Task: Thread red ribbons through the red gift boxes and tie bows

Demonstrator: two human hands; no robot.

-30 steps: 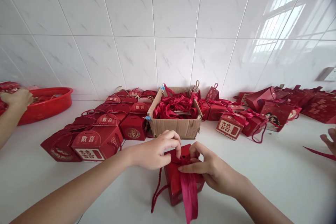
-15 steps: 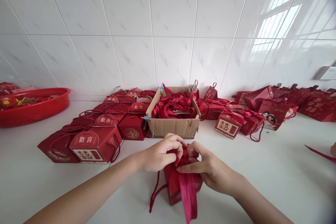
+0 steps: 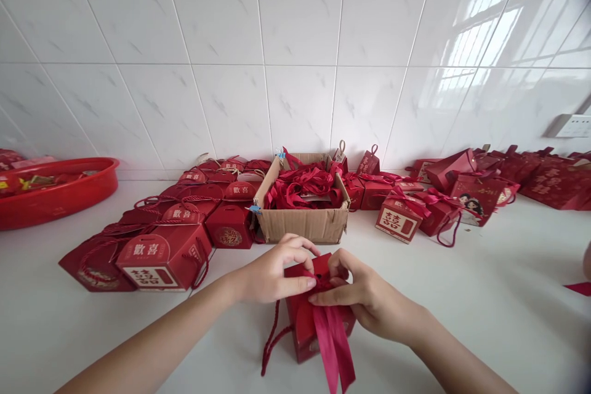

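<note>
A small red gift box [image 3: 302, 326] stands on the white table in front of me, a dark red cord handle [image 3: 272, 345] hanging down its left side. Over its top runs a red ribbon [image 3: 331, 341], whose long tails drape down the near side. My left hand [image 3: 281, 268] pinches the ribbon at the top of the box, thumb against fingers. From the other side my right hand [image 3: 355, 286] grips the ribbon beside it, its thumb lying along the box top. The fingers partly hide the knot area.
Behind the box stands a cardboard carton [image 3: 300, 225] full of red ribbons. Rows of red gift boxes [image 3: 161, 252] fill the left, with more boxes [image 3: 399, 215] at right. A red basin [image 3: 92, 188] sits far left. Part of another person's hand [image 3: 587, 261] shows at the right edge.
My left fingers have shifted and straightened, uncovering more of the box top. The ribbon tails have spread apart. At the right edge, the other person's ribbon has moved mostly out of view.
</note>
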